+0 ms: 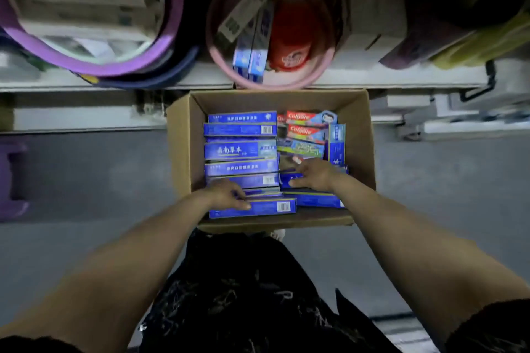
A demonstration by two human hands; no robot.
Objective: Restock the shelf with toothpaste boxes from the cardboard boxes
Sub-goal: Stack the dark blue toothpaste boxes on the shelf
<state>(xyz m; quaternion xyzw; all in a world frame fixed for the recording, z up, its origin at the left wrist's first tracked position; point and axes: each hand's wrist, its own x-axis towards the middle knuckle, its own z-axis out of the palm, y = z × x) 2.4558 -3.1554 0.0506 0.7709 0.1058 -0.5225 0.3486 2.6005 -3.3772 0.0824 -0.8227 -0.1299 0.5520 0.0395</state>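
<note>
Left hand (228,195) grasps the nearest blue toothpaste box (266,208), long axis 9-to-3 o'clock; right hand (312,175) grasps a second blue box (284,180) at 2 o'clock.

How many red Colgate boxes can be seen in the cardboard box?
2 clearly, both in the cardboard box's far right part: one Colgate box by the far wall, a second just nearer. A red sliver to their left may be a third; more may lie underneath.

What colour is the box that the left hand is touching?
The toothpaste box is blue; head view.
</note>
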